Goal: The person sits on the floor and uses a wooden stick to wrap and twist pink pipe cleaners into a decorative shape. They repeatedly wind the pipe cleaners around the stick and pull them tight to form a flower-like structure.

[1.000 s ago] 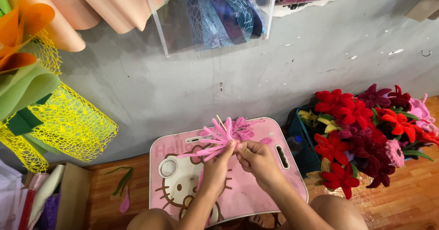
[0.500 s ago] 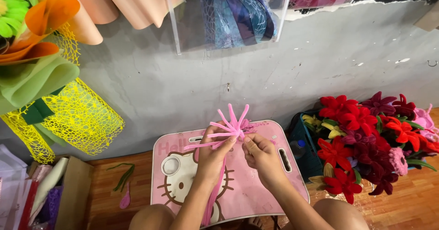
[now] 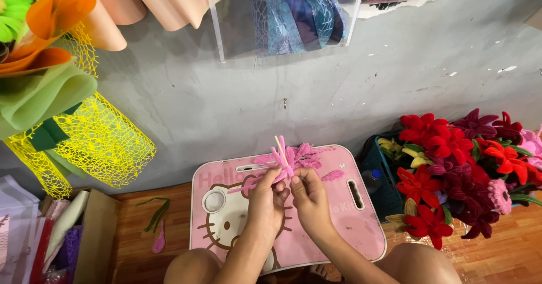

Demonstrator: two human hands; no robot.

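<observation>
Both my hands meet over a pink lap table (image 3: 361,227) with a cartoon cat drawn on it. My left hand (image 3: 268,196) pinches the base of a pink pipe-cleaner flower (image 3: 291,158), whose fuzzy petals and pale stamens stick up and outward. My right hand (image 3: 307,196) grips the same flower from the right, fingers curled at its stem just below the petals. A loose pink petal (image 3: 333,175) lies on the table beside the hands.
A basket (image 3: 377,165) of red, maroon, yellow and pink handmade flowers (image 3: 451,171) stands to the right. Yellow netting (image 3: 107,143) and rolls of wrapping paper hang at left. Green stems and a pink petal (image 3: 158,227) lie on the wooden floor. A cardboard box (image 3: 93,233) sits at lower left.
The flower has turned in my hands, from petals fanned sideways to bunched and pointing upward. Both hands stay together over the table's middle, fingers shifted around the stem.
</observation>
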